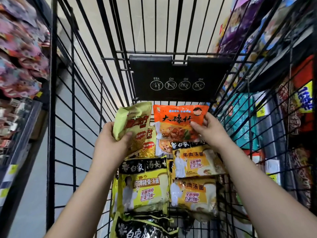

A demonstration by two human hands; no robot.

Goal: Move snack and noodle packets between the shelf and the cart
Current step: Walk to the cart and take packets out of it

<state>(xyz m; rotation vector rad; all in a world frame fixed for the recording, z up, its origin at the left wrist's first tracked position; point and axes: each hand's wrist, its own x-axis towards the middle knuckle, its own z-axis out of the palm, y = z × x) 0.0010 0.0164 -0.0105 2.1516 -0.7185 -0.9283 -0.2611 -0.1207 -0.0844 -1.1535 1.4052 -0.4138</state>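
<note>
Your left hand (111,143) grips a yellow-green snack packet (132,122), and your right hand (211,130) pinches an orange packet (178,121) by its right edge. Both are held over the cart (73,121), near its far end, above the yellow noodle packets (144,184) lying on its floor.

Black wire grid: cart (51,117); black flap (176,73) with white icons. Red lettering, yellow noodle picture on pale green packet (130,121). Black brush characters, blue print on orange packet (178,119). Black top band, white characters on yellow packet (144,184). Red boxed text on amber packets (195,162). Teal, purple, red right shelf packs (240,121); pink, blurred left shelf packs (20,54)
</note>
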